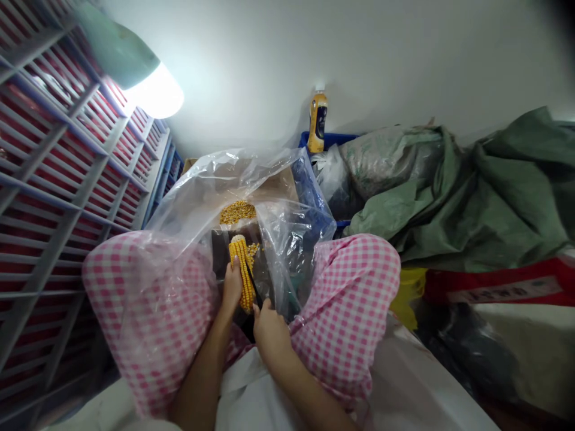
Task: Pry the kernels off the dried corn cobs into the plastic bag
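An ear of corn (239, 269) with yellow kernels stands tilted between my knees, its pale end pointing away from me. My left hand (232, 282) is closed around its left side. In my right hand (269, 326) is a thin dark tool (254, 286), whose tip lies against the right side of the ear; its exact kind is hard to make out. Some loose kernels (253, 251) lie just beside the ear. A larger heap of corn kernels (237, 212) sits farther off, inside a clear plastic bag (188, 200) spread over my lap and a cardboard box.
Stacked plastic crates (67, 173) rise at the left, with a lit lamp (155, 90) above. Behind to the right, a yellow bottle (318, 120) stands by a blue crate (332, 139). Green cloth (485, 197) and a red bag (494, 282) lie at the right.
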The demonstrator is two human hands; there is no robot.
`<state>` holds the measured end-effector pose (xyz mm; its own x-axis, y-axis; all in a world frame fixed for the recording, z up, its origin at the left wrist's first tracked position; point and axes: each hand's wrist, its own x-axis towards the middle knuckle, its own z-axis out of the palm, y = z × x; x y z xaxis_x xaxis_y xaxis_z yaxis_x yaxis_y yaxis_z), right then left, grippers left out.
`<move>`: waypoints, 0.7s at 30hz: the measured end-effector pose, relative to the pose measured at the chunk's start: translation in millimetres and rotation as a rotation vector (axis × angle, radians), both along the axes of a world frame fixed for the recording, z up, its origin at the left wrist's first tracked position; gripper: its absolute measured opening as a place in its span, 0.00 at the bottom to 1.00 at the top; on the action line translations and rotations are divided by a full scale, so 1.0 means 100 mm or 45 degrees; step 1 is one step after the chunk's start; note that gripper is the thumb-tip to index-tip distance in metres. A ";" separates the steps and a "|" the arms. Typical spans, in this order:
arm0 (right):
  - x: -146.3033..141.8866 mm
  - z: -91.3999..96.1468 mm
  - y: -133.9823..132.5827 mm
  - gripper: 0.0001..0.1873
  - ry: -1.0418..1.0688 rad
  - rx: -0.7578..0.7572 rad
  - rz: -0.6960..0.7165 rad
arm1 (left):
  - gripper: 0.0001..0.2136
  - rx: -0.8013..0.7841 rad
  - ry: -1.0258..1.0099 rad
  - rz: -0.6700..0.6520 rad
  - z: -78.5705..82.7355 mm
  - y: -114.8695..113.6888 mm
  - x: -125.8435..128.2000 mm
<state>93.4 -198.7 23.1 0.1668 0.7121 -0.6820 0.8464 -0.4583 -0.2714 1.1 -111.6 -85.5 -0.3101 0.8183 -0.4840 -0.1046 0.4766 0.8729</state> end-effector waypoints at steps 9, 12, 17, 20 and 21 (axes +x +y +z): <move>0.34 0.00 0.10 0.19 0.794 -0.164 -0.265 | 0.26 -0.128 -0.357 0.003 0.16 0.00 0.07; 0.43 0.04 0.05 0.17 0.908 -0.316 -0.393 | 0.27 -0.124 -0.393 0.006 0.21 0.00 0.10; 0.46 0.06 0.02 0.18 0.675 -0.138 -0.188 | 0.27 -0.003 -0.246 -0.005 0.21 -0.02 0.08; 0.39 0.04 0.06 0.20 0.459 -0.043 -0.028 | 0.27 0.018 -0.124 -0.026 0.17 -0.04 0.06; 0.34 0.02 0.07 0.20 0.399 -0.018 -0.005 | 0.27 0.016 -0.100 -0.027 0.15 -0.05 0.06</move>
